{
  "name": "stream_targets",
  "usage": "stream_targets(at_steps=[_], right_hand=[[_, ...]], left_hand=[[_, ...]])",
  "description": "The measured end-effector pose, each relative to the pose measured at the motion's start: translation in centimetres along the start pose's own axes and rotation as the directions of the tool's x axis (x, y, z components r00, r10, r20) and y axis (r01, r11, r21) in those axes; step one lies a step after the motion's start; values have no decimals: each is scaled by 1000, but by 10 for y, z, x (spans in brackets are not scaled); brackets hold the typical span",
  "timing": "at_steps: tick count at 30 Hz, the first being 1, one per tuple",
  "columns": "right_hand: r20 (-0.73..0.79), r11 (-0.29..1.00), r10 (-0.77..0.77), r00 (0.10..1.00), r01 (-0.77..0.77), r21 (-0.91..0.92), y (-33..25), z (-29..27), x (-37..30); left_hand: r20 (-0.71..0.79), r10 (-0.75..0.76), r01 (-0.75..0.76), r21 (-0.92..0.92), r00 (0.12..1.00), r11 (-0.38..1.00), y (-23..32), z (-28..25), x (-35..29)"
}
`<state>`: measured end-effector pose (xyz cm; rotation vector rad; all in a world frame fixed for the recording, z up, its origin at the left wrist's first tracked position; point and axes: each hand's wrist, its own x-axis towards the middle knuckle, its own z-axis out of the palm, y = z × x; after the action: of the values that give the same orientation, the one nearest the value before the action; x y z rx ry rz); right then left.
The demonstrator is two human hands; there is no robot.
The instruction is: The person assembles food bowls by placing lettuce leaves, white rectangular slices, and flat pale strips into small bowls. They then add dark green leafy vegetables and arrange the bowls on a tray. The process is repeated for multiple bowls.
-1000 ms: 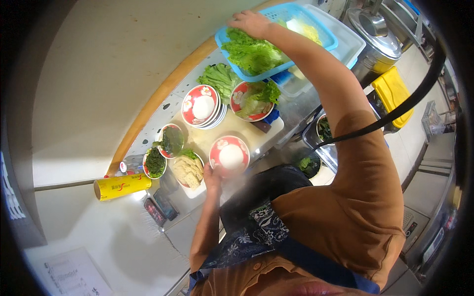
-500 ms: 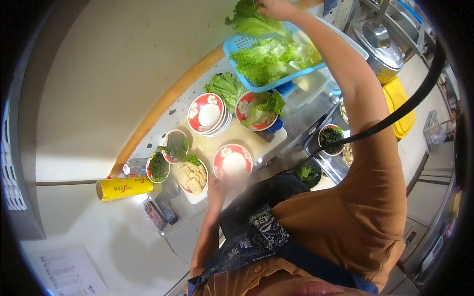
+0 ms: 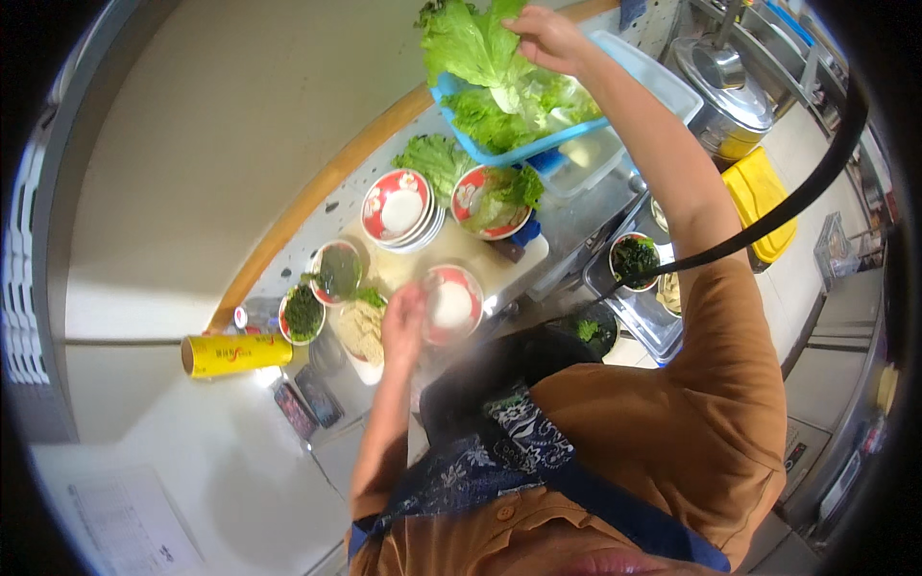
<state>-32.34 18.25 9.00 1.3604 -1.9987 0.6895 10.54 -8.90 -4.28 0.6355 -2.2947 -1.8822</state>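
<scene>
In the head view, a large green lettuce leaf point(image 3: 471, 48) hangs from my right hand point(image 3: 547, 40), its fingers pinched on the leaf's edge above a blue basket point(image 3: 526, 154). More lettuce point(image 3: 490, 120) lies in that basket. My left hand point(image 3: 404, 315) is smeared by motion at the left rim of a red-and-white bowl point(image 3: 451, 303) that looks bare inside; its grip on the rim cannot be made out. Just left of that hand, a bowl of tan sliced pieces point(image 3: 360, 331) is partly covered. A bowl with lettuce point(image 3: 497, 204) stands beside stacked bowls point(image 3: 396, 207).
Bowls of dark greens point(image 3: 303, 315) and dark sheets point(image 3: 338, 273) stand at the left, near a yellow roll point(image 3: 236, 354) and two phones point(image 3: 317, 396). At right, a metal tray point(image 3: 636, 312) holds filled bowls. A black cord point(image 3: 759, 230) crosses above my right arm.
The right hand has drawn the lettuce leaf a little down, and more of it shows. My left hand has moved up along the bowl's left side. The whole view has shifted slightly.
</scene>
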Motion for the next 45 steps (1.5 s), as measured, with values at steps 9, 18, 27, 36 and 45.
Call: stream_targets(at_steps=[9, 18, 27, 36, 45], right_hand=[[418, -888, 104, 902, -105, 448, -158, 122, -45], [781, -895, 89, 618, -293, 335, -242, 154, -65], [901, -700, 217, 375, -584, 411, -287, 137, -81], [885, -791, 174, 431, -474, 386, -299, 152, -107], [790, -600, 153, 593, -580, 551, -317, 147, -124]], left_hand=[[308, 19, 241, -778, 951, 580, 62, 43, 31], [347, -25, 339, -894, 937, 294, 29, 21, 10], [30, -251, 148, -874, 967, 463, 8, -7, 1], [-33, -300, 152, -807, 953, 571, -1, -16, 4], [346, -268, 425, -838, 899, 343, -28, -16, 13]])
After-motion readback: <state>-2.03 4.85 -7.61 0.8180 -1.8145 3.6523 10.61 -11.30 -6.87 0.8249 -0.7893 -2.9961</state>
